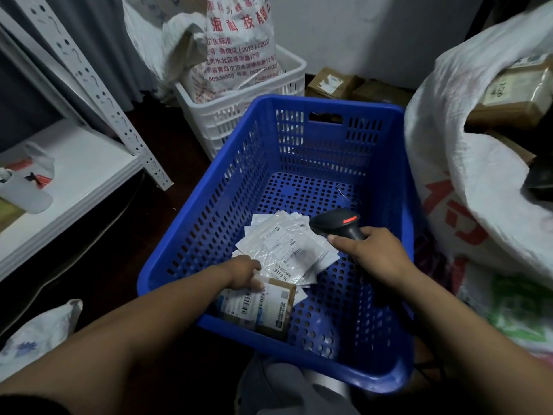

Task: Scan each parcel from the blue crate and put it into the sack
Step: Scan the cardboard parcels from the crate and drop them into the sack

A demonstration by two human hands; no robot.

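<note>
Left hand (247,272) inside blue crate (191,232), fingers curled onto brown box parcel (263,307) at near-left corner. White mailers (287,250), several overlapping, count unclear, just beyond hand. Right hand (377,253) closed around one black scanner (338,226) above mailers. Sack (466,163) right of crate, holding boxes.

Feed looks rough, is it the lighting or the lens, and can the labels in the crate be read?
Head view: the room is dim, with deep shadow on the floor left of the blue crate. The wide lens bends the shelf post and the sack. The white envelopes show print, but it is soft. The box under the left hand is blurred.
</note>
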